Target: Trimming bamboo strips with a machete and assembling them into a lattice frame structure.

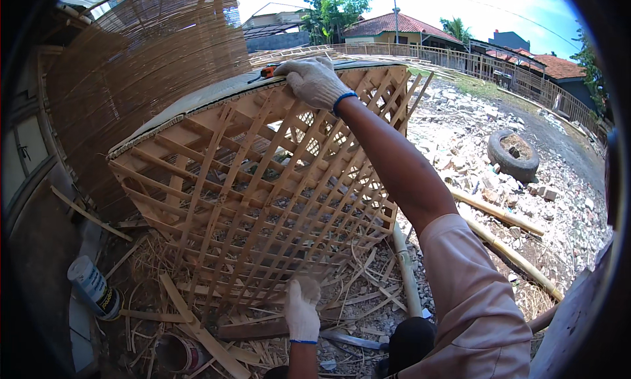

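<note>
A large lattice panel of crossed bamboo slats point(263, 162) leans in front of me, its upper side against a long raised surface with a pale cover point(190, 102). My right hand point(315, 82), in a white knitted glove with a blue cuff, is closed over the panel's top edge. An orange and black tool point(268, 71), perhaps a tape measure, lies beside its fingertips. Low down, near the panel's bottom edge, is my gloved left hand point(303, 311). Its fingers are smeared by motion, so their grip is unclear. Beside its wrist, a long flat blade-like piece point(355, 340) lies on the ground.
Bamboo strips point(204, 336) and shavings litter the ground. A white and blue can point(94, 287) and an open tin point(174, 354) stand at left. Bamboo poles point(513, 257), rubble and a tyre point(513, 156) lie at right. A woven bamboo screen point(144, 83) rises behind.
</note>
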`<state>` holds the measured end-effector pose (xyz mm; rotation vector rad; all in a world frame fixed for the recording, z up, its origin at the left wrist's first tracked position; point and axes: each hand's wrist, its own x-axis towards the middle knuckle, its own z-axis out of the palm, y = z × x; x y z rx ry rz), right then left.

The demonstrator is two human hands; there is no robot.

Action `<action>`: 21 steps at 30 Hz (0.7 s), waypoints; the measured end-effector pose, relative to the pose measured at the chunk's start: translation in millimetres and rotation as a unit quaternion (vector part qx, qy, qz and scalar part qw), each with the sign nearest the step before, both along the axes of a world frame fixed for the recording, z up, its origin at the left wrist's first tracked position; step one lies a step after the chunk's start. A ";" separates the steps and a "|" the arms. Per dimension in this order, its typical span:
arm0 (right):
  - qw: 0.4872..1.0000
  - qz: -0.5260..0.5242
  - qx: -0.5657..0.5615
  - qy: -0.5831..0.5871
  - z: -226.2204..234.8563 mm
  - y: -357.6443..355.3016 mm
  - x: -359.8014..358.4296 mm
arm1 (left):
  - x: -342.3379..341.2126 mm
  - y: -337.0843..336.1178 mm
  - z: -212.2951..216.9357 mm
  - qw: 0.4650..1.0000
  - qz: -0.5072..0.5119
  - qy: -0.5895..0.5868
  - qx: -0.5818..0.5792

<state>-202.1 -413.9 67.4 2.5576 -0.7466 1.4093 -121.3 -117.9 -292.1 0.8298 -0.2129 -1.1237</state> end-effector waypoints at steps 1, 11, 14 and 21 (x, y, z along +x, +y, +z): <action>1.000 0.004 -0.006 0.003 -3.4 3.2 -0.8 | -1.5 -0.7 1.3 1.000 0.008 -0.008 0.017; 0.978 -0.064 -0.194 -0.049 -36.2 4.5 6.4 | -24.3 -0.3 0.4 1.000 -0.008 0.002 0.028; 0.973 -0.078 -0.195 -0.098 -41.9 3.9 20.2 | -27.3 1.6 3.9 1.000 -0.005 0.004 0.024; 0.955 -0.110 -0.182 -0.205 -42.8 6.0 40.0 | -29.4 11.2 15.4 0.999 -0.038 -0.006 -0.017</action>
